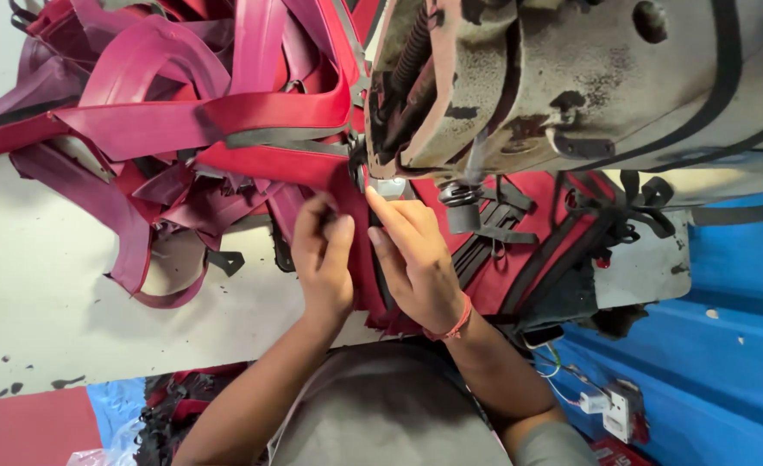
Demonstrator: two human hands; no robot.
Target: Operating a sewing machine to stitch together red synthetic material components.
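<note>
**Mia:** Where is the red piece?

**Sam:** The red strap piece (360, 250) lies in the middle of the frame. It runs from the two hands up to the needle foot (387, 185) of the big worn sewing machine (571, 78).

**Mia:** What do the hands do?

**Sam:** The left hand (323, 259) presses flat on the left side of the piece, with fingers bent over its edge. The right hand (416, 255) lies on the right side, and its pointing finger reaches up close to the needle foot. Neither grip is a closed fist. Both are pressing holds on the fabric.

**Mia:** How do you do this well?

**Sam:** I think you keep the piece flat and straight and push it slowly. Keep the fingertip to the side of the needle, not under it.

**Mia:** What else is there?

**Sam:** A pile of red and pink straps (166, 103) fills the upper left of the white bench (36, 293). More red cloth with black straps (554, 233) lies to the right, under the machine.
</note>
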